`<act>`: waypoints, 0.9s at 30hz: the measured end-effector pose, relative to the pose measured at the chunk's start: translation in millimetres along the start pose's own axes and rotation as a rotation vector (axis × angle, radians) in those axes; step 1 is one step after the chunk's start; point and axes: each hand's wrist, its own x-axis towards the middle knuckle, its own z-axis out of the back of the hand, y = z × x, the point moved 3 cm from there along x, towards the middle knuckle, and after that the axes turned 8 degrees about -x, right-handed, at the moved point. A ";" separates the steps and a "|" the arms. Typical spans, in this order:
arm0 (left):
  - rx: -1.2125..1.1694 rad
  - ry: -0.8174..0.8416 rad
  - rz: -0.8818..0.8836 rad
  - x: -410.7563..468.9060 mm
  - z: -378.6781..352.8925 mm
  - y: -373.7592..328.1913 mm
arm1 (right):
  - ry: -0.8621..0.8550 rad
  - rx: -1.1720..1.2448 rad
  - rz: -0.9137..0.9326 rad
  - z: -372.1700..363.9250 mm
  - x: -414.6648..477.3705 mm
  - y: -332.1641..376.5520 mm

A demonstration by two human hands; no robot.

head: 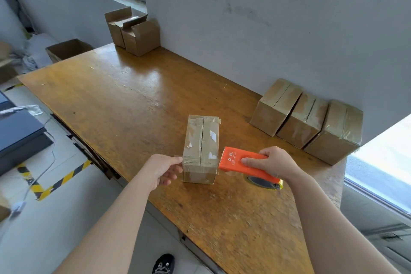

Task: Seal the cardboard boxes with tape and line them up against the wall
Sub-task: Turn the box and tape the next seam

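Three sealed boxes [307, 121] line the wall [266, 18], right of the near box [201, 149].

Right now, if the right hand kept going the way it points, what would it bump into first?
Probably the cardboard box; the orange tape dispenser gripped by the right hand has its toothed edge close beside it.

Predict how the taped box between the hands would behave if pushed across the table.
It would probably slide easily: the box wears glossy tape and the table looks polished. Being flat-sided, it should not roll. It is likely stiff, since its flaps are taped shut.
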 end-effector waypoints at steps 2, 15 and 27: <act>0.014 0.025 0.050 0.9 0.4 -1.4 | 0.001 -0.022 0.004 1.8 0.4 3.0; 0.110 0.012 0.157 4.6 -1.3 10.0 | 0.014 -0.013 -0.037 -0.1 4.2 2.4; 0.295 -0.305 -0.619 -5.6 4.0 26.3 | 0.064 0.011 -0.011 -17.7 7.0 17.0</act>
